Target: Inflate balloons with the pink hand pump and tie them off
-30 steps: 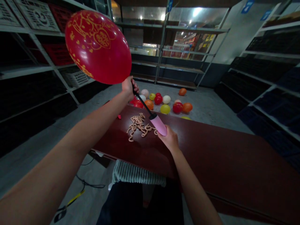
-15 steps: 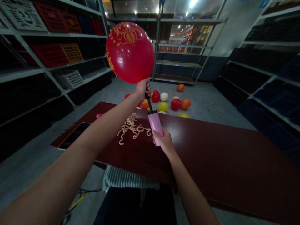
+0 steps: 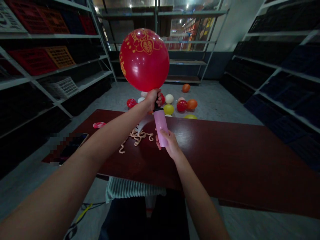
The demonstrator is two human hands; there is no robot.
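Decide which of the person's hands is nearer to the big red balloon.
Left. The left hand grips at the bottom of the big red balloon; the right hand is lower, around the pink pump.

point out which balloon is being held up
The big red balloon with the gold heart, above the left hand; the other balloons are beyond the table.

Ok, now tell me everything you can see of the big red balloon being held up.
The big red balloon is blown up round, with a glossy, rubbery-looking skin that catches spots of light. Yellow-gold print runs over its top and left side: a heart with a patterned middle, and smaller hearts and marks. It is held up higher than the dark table. The left hand closes just under it, around the black end of the pink pump; the balloon's neck is hidden in that grip.
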